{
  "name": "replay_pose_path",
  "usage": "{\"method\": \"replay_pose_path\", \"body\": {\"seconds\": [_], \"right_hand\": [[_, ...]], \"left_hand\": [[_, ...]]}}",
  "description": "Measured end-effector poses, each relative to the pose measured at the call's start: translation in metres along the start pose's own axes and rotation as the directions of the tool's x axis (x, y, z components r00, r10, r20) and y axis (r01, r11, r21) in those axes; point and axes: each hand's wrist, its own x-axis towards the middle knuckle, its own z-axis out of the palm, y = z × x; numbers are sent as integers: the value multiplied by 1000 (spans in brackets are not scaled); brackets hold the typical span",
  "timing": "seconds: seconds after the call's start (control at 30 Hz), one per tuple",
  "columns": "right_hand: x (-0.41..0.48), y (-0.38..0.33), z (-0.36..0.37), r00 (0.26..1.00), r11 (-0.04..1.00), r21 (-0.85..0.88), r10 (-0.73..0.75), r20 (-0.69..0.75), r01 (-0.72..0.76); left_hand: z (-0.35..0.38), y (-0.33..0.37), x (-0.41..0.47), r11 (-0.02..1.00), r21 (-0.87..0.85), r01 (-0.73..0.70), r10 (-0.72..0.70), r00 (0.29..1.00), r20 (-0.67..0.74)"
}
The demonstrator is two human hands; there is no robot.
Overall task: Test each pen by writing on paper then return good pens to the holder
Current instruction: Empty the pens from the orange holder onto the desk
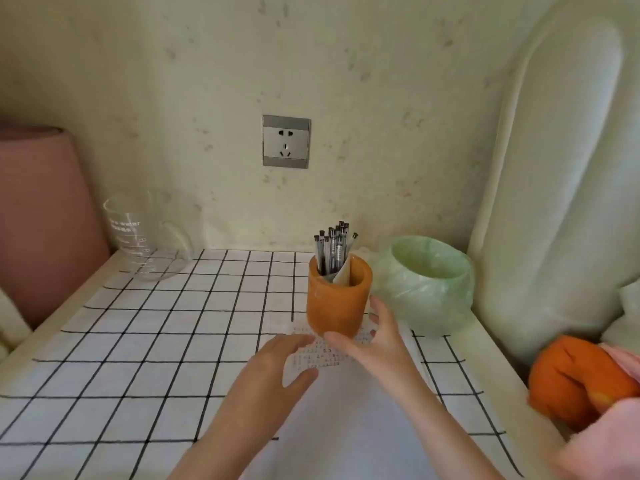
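Currently no pen is out. Near edge of the table [491, 344], middle: paper [323, 355] lies flat on the grid tablecloth [138, 341], its far end covered in rows of small marks.

Left hand [277, 362] sits over the paper's left side, fingers relaxed and spread, holding nothing. Whether it presses the sheet I can't tell.

Right hand [375, 336] is cupped wide round the lower right of the orange pen holder [337, 299], thumb at the front base, fingers up the right wall. It looks like light contact at most, not a closed grip.

The holder stands upright on the paper's far end, right of centre. Judging by its thick walls it's probably heavy and stable, and the surface looks matte, so it shouldn't slip. To shift it, grab low and wrap round the body.

Pens [332, 247] are bunched on the holder's left side, caps up, with a folded card [343, 275] beside them. They're thin, stiff, light and smooth. Pinch one just below the cap and lift it straight up, or its neighbours will drag along. Steady the holder with the other hand.

Just right of the holder, near the far right corner: bin with a green bag liner [426, 285]. Far left corner: glass measuring jug [145, 237], fragile but well apart.
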Motion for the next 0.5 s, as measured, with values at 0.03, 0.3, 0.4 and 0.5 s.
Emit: {"method": "replay_pose_path", "body": {"seconds": [0.03,0.3,0.4,0.5], "right_hand": [[4,-1,3,1000,1000,11,-5,-11,5],[38,21,26,992,987,130,-86,-94,98],[45,21,31,985,988,96,-105,-137,119],[49,22,32,977,990,80,-96,-192,113]], "left_hand": [[2,-5,3,1000,11,-6,6,1000,8],[4,-18,13,999,-47,12,-15,998,-63],[1,-23,16,995,-80,53,-57,997,-51],[-4,-25,17,984,-153,92,-98,995,-36]]}}
